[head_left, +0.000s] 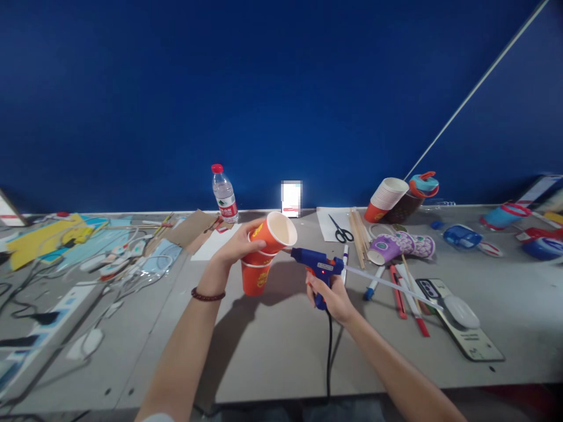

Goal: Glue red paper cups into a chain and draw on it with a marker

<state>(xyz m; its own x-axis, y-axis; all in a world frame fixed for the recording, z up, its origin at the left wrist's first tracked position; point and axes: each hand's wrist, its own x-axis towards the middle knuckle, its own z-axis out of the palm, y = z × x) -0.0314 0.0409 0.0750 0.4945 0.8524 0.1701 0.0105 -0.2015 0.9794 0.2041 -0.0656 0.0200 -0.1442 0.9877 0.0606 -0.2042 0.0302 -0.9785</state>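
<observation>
My left hand point(240, 243) is wrapped round an orange paper cup point(264, 234), tilted with its pale mouth facing up and to the right. Directly beneath it is another orange paper cup point(255, 281) on the table; whether a further cup sits between them I cannot tell. In my right hand point(332, 296) is a blue hot glue gun point(312, 258), its small light glowing red. Its nozzle points left, close to the cups' right side; contact is hard to make out. A long translucent glue stick point(391, 284) protrudes from its back, and a black cord hangs below.
Behind stand a water bottle point(224, 196) and a lit phone screen point(291, 196). Rightward lie scissors point(343, 234), wooden sticks point(358, 237), stacked cups point(385, 202), purple cups point(385, 249), markers and a phone point(472, 337). A power strip point(53, 334) and tangled cables occupy the left.
</observation>
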